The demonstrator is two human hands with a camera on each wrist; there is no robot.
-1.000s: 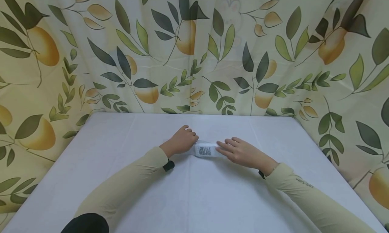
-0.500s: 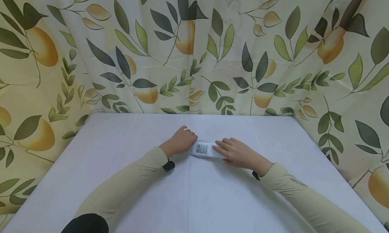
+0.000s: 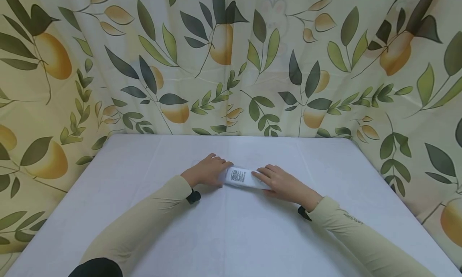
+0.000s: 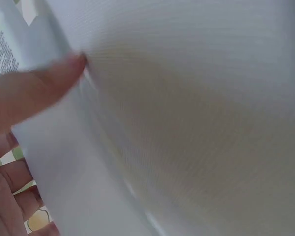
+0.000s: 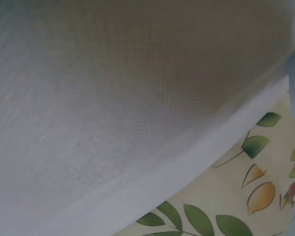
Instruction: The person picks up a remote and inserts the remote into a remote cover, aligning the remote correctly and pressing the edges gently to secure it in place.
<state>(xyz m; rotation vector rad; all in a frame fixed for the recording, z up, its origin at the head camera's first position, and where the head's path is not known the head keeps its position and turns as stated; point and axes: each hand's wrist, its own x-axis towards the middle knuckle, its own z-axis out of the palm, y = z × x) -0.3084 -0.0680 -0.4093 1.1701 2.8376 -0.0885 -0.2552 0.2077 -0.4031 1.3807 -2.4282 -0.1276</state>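
Observation:
A small white plastic packet (image 3: 238, 176) with a block of dark print lies over the middle of the white table, tilted slightly down to the right. At its left end, my left hand (image 3: 206, 170) holds it, fingers along the far side and thumb nearer me. The left wrist view shows the blurred thumb (image 4: 37, 91) across the packet's printed face (image 4: 4, 56), with the other fingers bent behind. My right hand (image 3: 283, 184) grips the right end, fingers over the top and thumb underneath. The right wrist view does not show that hand.
A white cloth covers the table (image 3: 173, 233). Behind and beside it hangs a curtain (image 3: 202, 80) printed with leaves and yellow fruit. A dark rounded thing (image 3: 96, 267) shows at the bottom left. Each wrist wears a black device (image 3: 193, 196).
The packet and my right hand have shifted a little left. My left hand has moved slightly left and down, its thumb and fingers spreading from a tight pinch around the packet's left end.

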